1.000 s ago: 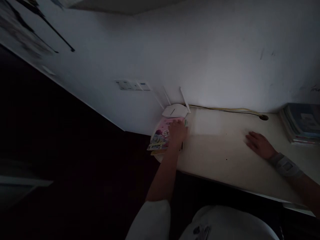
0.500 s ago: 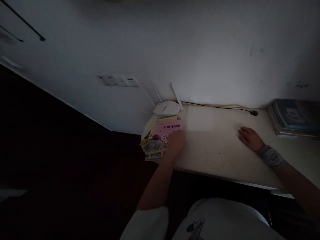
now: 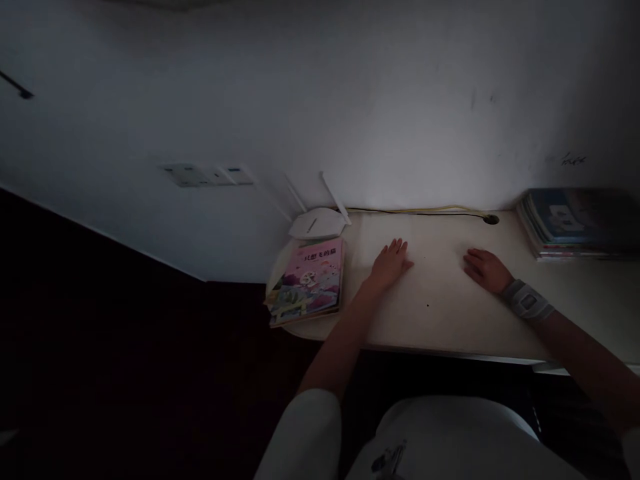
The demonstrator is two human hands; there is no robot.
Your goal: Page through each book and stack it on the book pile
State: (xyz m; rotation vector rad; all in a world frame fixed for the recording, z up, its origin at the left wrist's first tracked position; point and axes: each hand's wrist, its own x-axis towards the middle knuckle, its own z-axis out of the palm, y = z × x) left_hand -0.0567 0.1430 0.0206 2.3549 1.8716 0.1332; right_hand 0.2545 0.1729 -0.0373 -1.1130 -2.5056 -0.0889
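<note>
My left hand (image 3: 390, 265) lies flat on the pale desk (image 3: 400, 320), fingers stretched out and holding nothing. To its left, apart from it, is a small stack of books with a pink picture book (image 3: 313, 273) on top, at the desk's rounded left end. My right hand (image 3: 487, 270) rests on the desk further right, fingers extended and nothing in them. A grey band (image 3: 527, 300) is around that wrist. The taller stack of books (image 3: 570, 223) is nearest to my right hand, at the right against the wall.
Behind the pink book stands a white router (image 3: 319, 225) with upright antennas. A yellow and a black cable (image 3: 425, 211) run along the wall to a cable hole (image 3: 491, 219). A socket panel (image 3: 205, 175) is on the wall at left. The room is dim.
My left hand has left the pink book and moved right onto the desk. The books beneath now lie more squarely under the pink one. My right hand stays on the desk; the view has shifted slightly.
</note>
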